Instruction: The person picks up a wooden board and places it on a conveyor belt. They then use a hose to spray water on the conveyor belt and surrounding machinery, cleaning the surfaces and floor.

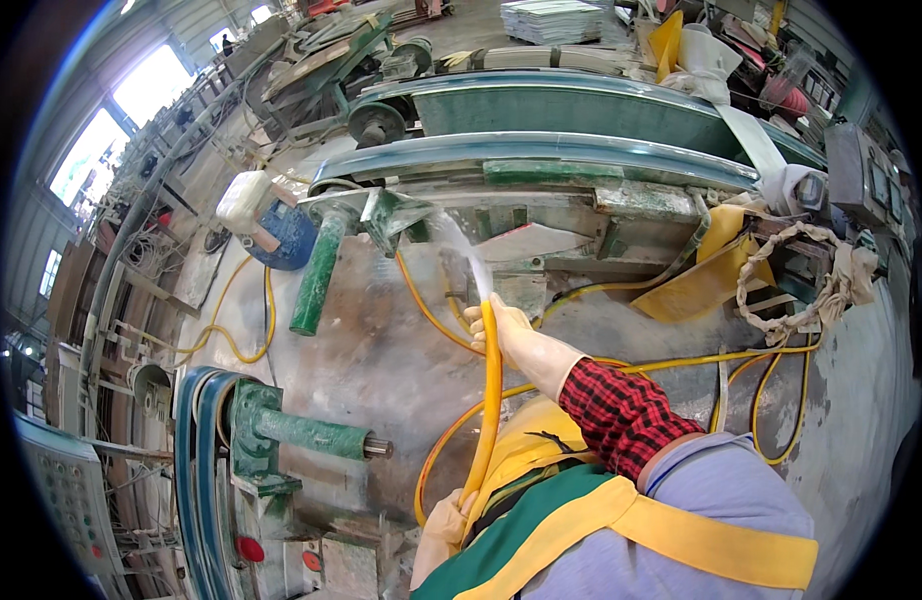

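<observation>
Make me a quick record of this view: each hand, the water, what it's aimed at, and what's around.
Right hand: gripping the yellow hose near its outlet
Left hand: holding the same hose lower down
Water: spraying from the outlet, away from the person
Aimed toward: green bracket
Nearby: blue barrel, white jug, green roller
Floor: looks wet

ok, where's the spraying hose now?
Head view, just right of centre: the yellow hose runs from its spraying end in the right hand down to the left hand near the bottom edge.
</observation>
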The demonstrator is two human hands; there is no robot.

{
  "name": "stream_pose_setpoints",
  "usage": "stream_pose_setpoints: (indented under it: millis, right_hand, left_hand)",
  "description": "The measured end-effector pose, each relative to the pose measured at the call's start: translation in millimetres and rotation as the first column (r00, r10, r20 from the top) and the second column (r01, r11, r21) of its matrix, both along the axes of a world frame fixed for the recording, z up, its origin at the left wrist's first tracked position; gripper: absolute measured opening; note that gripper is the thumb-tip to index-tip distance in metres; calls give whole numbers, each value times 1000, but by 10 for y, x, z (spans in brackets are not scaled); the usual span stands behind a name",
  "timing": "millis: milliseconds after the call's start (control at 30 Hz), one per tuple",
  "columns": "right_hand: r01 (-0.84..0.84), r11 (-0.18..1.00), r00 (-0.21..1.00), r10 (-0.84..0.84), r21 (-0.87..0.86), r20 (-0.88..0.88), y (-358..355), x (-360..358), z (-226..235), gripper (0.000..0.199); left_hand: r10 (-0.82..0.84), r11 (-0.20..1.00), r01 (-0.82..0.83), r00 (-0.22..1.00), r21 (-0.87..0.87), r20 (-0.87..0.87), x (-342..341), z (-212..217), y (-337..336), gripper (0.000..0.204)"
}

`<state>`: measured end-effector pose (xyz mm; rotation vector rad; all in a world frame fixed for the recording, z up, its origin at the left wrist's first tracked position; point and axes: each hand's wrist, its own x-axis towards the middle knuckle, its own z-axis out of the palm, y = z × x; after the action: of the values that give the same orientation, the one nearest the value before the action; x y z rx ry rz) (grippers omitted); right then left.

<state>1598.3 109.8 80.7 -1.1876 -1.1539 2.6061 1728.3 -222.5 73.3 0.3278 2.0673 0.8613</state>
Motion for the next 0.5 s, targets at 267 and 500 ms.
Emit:
stream_pose_setpoints:
  millis: [267,500]
  right_hand:
    - [268,963,959,-270,36,91,503,281,-284,61]
    - [424,905,904,-425,32,38,883,590,-223,61]
  left_hand:
    - [-189,981,190,981,37,-38,-179,-603,52,36]
    - [-260,966,258,961,-35,-93,-346,-335,478,48]
